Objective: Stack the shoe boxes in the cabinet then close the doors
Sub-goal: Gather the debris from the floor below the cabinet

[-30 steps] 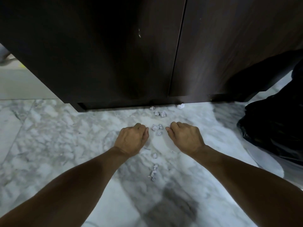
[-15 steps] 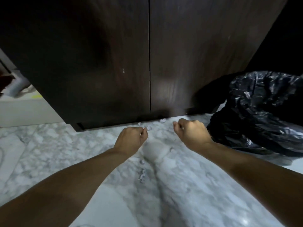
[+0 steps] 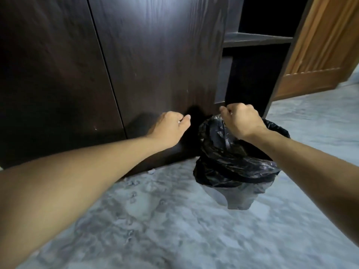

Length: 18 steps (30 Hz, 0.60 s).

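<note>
Both hands risen from floor; right hand [image 3: 240, 121] over black-bagged bin [image 3: 233, 162].

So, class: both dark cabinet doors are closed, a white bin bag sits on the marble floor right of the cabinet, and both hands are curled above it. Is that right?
One detail is wrong: the bin bag is black, not white, as the head view shows. The cabinet doors are closed, the bag sits on the marble floor, and the left hand and right hand are curled.
</note>
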### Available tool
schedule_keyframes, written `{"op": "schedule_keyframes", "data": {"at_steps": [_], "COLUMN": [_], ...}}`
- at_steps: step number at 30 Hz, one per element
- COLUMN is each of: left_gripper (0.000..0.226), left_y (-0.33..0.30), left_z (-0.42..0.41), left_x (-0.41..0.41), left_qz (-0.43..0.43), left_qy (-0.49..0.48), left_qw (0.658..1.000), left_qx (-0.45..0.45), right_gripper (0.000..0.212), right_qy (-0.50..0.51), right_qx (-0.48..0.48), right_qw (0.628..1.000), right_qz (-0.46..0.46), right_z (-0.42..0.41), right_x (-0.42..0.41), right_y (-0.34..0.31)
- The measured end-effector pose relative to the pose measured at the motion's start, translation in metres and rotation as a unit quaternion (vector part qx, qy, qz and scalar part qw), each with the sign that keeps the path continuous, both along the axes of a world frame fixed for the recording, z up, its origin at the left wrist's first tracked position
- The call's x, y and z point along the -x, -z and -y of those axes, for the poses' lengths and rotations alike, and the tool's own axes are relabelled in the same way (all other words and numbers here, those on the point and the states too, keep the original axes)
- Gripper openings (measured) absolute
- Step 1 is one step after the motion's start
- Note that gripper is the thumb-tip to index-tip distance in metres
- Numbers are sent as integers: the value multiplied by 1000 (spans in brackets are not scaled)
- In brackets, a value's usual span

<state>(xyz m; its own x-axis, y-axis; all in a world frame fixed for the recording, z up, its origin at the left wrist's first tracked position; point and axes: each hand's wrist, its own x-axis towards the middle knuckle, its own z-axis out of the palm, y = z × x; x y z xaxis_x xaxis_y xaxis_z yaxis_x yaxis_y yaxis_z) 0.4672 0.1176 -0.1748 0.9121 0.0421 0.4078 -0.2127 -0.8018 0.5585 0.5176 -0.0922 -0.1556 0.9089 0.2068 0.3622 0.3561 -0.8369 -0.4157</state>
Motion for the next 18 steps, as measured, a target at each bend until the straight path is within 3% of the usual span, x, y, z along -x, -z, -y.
{"op": "schedule_keyframes", "data": {"at_steps": [6, 11, 15, 18], "left_gripper": [51, 26, 17, 18], "left_y": [3, 19, 29, 29], "left_z": [79, 121, 132, 131], "left_x": [-35, -53, -57, -54], "left_qz": [-62, -132, -207, -206], "left_qy": [-31, -7, 49, 55], "left_qw": [997, 989, 976, 977], "left_qx": [46, 61, 42, 10], "right_gripper": [29, 17, 22, 15], "right_qy": [56, 39, 30, 53], "right_qx": [26, -62, -95, -125], "right_qw": [995, 987, 987, 988], "right_qz": [-83, -142, -126, -74], "right_z": [52, 75, 83, 83], "right_x": [-19, -24, -25, -25], "right_y": [33, 52, 55, 57]}}
